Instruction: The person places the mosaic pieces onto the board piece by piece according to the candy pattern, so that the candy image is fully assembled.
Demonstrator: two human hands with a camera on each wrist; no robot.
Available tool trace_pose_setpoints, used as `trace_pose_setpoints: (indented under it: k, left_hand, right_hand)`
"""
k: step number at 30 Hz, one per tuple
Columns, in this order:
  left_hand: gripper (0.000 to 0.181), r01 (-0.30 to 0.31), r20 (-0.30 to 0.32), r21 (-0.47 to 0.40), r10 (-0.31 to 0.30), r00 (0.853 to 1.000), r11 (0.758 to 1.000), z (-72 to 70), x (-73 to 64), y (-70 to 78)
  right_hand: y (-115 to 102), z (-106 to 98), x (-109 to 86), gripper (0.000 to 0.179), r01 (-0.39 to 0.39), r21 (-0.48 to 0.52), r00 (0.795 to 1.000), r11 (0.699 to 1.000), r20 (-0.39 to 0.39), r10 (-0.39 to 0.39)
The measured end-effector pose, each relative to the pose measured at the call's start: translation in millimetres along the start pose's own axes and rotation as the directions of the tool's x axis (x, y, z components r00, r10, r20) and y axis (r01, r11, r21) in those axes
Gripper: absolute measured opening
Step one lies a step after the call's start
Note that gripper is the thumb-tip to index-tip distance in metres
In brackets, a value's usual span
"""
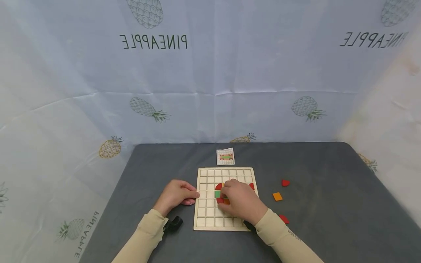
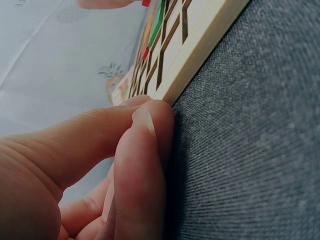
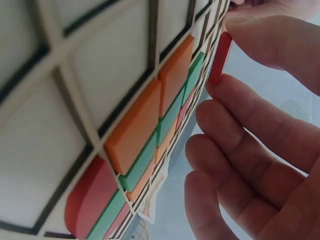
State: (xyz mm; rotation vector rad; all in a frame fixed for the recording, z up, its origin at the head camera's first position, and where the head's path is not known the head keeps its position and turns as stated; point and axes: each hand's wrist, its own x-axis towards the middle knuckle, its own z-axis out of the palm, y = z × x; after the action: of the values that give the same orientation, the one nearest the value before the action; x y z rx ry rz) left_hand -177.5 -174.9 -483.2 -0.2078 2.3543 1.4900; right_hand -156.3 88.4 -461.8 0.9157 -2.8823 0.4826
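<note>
A pale wooden grid board (image 1: 206, 221) lies on the dark table, with orange squares (image 3: 135, 127), green pieces (image 3: 140, 162) and a rounded red piece (image 3: 92, 200) set in its cells. My right hand (image 1: 241, 199) is over the middle of the board. Between its thumb and index finger it pinches a thin red piece (image 3: 220, 57), seen edge-on beside the orange row in the right wrist view. The other fingers are bent. My left hand (image 1: 177, 194) is at the board's left edge, where thumb and index finger (image 2: 85, 130) pinch the rim.
A small printed pattern card (image 1: 225, 156) lies behind the board. To the right are a loose orange square (image 1: 277, 196) and two loose red pieces, one farther back (image 1: 285, 182) and one near the right sleeve (image 1: 283, 219). A pineapple-print curtain (image 1: 210, 117) hangs behind the table.
</note>
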Motion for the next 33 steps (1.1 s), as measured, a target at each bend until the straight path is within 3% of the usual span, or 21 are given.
trace_pose_setpoints:
  k: [9,33]
  left_hand:
    - [0.019,-0.031,0.023,-0.021,0.032,0.999,0.999,-1.0,0.9,-2.5]
    - [0.018,-0.005,0.003,0.005,0.005,1.0,1.0,0.4,1.5,0.9]
  right_hand:
    - [1.1,6.5,0.3,0.02,0.018,-0.034,1.0,0.999,-0.016,-0.019]
    - [0.1,12.1,3.6,0.018,-0.006,-0.024,1.0,1.0,0.002,0.006]
